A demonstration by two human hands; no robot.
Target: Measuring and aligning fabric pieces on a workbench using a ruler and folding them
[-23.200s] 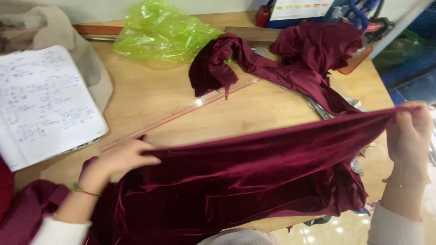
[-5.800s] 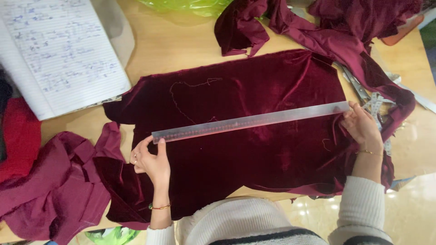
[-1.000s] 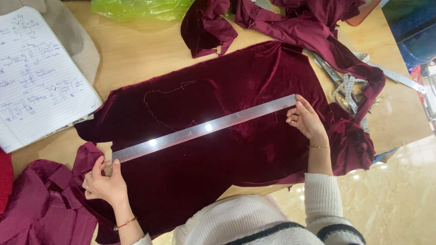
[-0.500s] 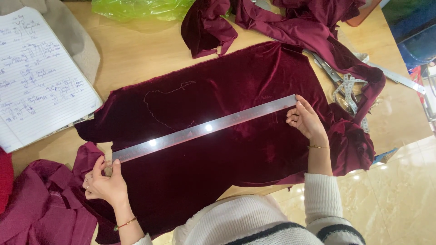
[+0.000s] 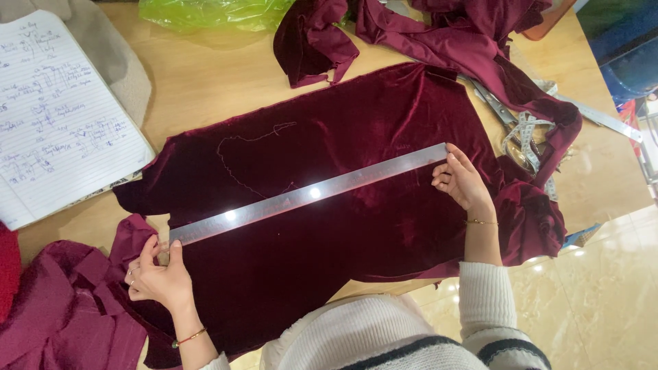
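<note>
Slanting ruler (image 5: 308,194) on velvet (image 5: 356,226), left hand (image 5: 159,277), right hand (image 5: 460,181) at ends

The open notebook (image 5: 62,116) runs off the left edge, and its handwriting is too small to read. The green plastic bag (image 5: 212,12) is cut by the top edge, as is the heap of burgundy velvet (image 5: 473,27) beside it. Scissors (image 5: 497,108) show only in part, their handles lost under the cloth and the coiled tape measure (image 5: 524,133). The left hand (image 5: 159,277) covers the near end of the metal ruler (image 5: 308,194), so that tip cannot be seen. Another velvet pile (image 5: 62,315) spills past the bottom left corner. The wooden surface (image 5: 205,82) lies mostly under fabric.
</note>
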